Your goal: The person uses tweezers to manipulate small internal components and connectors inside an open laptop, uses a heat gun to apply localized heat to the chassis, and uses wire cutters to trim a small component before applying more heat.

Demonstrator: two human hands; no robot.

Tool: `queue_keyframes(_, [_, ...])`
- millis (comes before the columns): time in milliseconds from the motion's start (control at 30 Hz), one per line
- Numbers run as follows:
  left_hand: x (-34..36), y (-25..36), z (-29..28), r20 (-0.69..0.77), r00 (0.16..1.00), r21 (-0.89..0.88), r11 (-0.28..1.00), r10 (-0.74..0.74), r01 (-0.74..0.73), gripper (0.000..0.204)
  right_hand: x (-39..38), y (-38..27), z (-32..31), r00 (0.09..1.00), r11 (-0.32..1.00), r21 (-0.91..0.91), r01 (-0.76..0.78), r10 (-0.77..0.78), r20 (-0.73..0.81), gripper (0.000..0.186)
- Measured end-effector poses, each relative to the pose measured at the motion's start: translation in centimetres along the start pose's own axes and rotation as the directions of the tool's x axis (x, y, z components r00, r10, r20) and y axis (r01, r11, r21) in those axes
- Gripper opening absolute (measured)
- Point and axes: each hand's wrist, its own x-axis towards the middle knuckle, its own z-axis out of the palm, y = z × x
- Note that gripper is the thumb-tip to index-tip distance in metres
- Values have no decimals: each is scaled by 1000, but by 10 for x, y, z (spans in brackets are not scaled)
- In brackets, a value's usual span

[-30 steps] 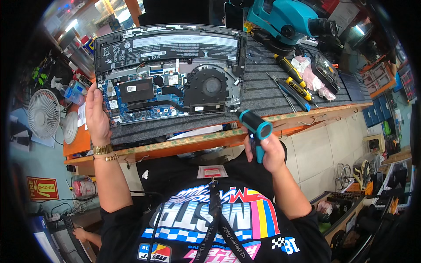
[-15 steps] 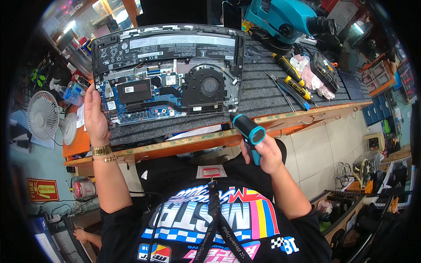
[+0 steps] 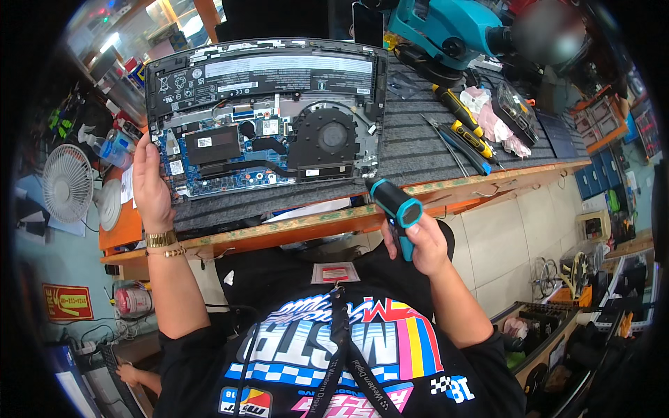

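An opened laptop base (image 3: 265, 150) lies on the grey ribbed mat, showing its long black battery (image 3: 272, 73), blue circuit board (image 3: 209, 182) and round fan (image 3: 333, 138). My left hand (image 3: 151, 184) rests along its left edge, fingers stretched out and touching the side; the thumb is hard to make out. A pistol-shaped teal and black cordless blower (image 3: 396, 202) is gripped in my right hand (image 3: 426, 244). Its narrow end points at the laptop's near right corner, close to the front edge of the bench.
Right of the laptop lie yellow-black screwdrivers (image 3: 460, 111), tweezers (image 3: 446, 143), crumpled tissue (image 3: 491, 118) and a black case (image 3: 514, 115). Behind them stands a teal microscope (image 3: 446, 31). A white fan (image 3: 67, 182) is at left. Another person's hand (image 3: 129, 374) touches a keyboard at lower left.
A blurred round shape, seemingly a person's head, has come in behind the microscope at the upper right. My hands, the blower and the laptop stay nearly still.
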Motion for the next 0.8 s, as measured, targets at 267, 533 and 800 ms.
queue_keyframes(267, [-1,4,2,3,1000,21,1000,-3,3,45,2,-1,-2,1000,999,-29,-24,24,8,65])
queue_keyframes(533, [-1,2,3,11,1000,-21,1000,17,-17,45,8,-7,1,997,995,87,42,-36,-69,63])
queue_keyframes(800, [0,4,4,9,1000,1,1000,13,-13,43,6,-5,-6,999,992,122,40,-36,-32,63])
